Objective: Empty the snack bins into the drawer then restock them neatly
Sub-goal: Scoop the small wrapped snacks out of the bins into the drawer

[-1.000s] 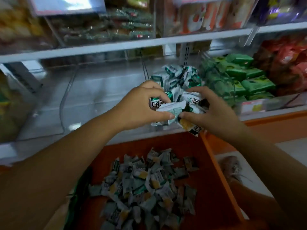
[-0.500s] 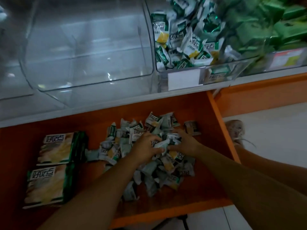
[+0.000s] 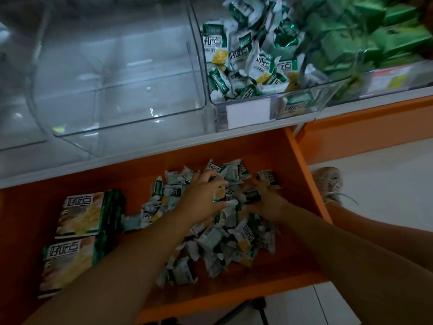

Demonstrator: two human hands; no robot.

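Clutching crinkled glossy packets — left hand, right hand

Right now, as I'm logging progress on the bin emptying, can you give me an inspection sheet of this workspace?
Surface: orange drawer open below the shelf of bins.
Job's things: loose packets piled mid-drawer; two boxes lying flat at its left; middle bin holds more binned packets; left bin shows none.
Clutter: nothing seen.
Hands: left hand and right hand both on the pile, fingers curled round packets.
Cables: nothing seen.
Surroundings: green packs in the bin further right; a shoe on the pale floor right of the drawer.
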